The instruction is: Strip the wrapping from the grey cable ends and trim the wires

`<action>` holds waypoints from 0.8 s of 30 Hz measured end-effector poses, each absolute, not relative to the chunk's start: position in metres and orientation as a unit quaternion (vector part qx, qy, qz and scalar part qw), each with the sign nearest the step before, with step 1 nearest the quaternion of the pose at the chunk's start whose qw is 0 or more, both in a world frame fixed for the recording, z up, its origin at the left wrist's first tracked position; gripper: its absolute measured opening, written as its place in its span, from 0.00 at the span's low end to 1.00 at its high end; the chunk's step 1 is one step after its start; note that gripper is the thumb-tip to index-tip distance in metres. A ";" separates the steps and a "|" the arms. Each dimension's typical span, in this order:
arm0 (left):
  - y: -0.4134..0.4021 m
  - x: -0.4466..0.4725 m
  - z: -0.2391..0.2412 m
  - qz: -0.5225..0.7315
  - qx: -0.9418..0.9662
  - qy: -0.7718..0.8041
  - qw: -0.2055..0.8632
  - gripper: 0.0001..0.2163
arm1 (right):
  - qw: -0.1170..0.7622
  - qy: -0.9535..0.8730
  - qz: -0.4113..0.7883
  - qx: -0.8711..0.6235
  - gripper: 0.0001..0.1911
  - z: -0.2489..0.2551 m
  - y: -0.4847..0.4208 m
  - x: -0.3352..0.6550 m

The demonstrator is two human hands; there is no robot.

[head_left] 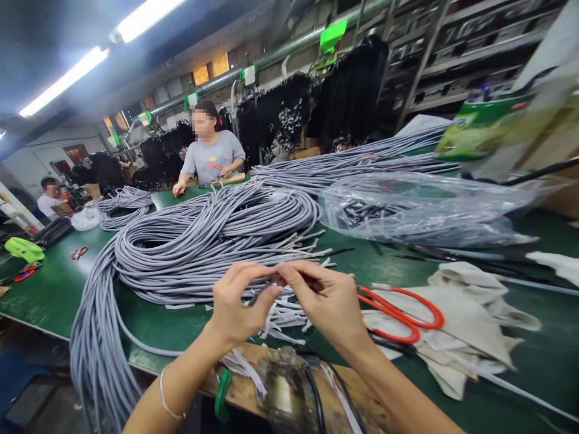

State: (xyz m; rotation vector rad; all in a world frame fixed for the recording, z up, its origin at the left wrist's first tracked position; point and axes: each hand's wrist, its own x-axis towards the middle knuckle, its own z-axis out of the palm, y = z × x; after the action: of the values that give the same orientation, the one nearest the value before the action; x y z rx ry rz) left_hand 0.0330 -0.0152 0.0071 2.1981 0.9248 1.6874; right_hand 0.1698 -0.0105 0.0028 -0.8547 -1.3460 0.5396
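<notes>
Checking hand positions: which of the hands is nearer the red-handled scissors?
Right. The right hand sits just beside the red-handled scissors; the left hand is farther off.

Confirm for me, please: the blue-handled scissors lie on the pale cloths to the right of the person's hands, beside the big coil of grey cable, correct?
Not quite: the head view shows the scissors' handles are red-orange, not blue. They do lie on the pale cloths, right of both hands, beside the big coil of grey cable.
</notes>
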 end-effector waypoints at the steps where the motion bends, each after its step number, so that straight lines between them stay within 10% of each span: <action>1: -0.015 0.039 0.005 0.564 0.744 0.318 0.166 0.07 | 0.664 -0.598 0.252 -0.371 0.12 0.004 -0.011 0.171; 6: -0.011 0.044 -0.006 0.552 0.630 0.360 0.411 0.15 | 0.637 -0.614 0.284 -0.370 0.12 0.007 -0.012 0.172; 24: -0.019 0.039 0.005 0.586 0.593 0.418 0.359 0.20 | 0.577 -0.718 -0.005 -0.388 0.18 0.007 -0.032 0.162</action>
State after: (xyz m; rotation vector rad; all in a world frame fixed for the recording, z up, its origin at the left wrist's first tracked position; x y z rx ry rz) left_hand 0.0386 -0.0191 0.0055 1.5306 1.0788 1.5124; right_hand 0.1623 -0.0321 0.0069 -0.9084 -1.6808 -0.0112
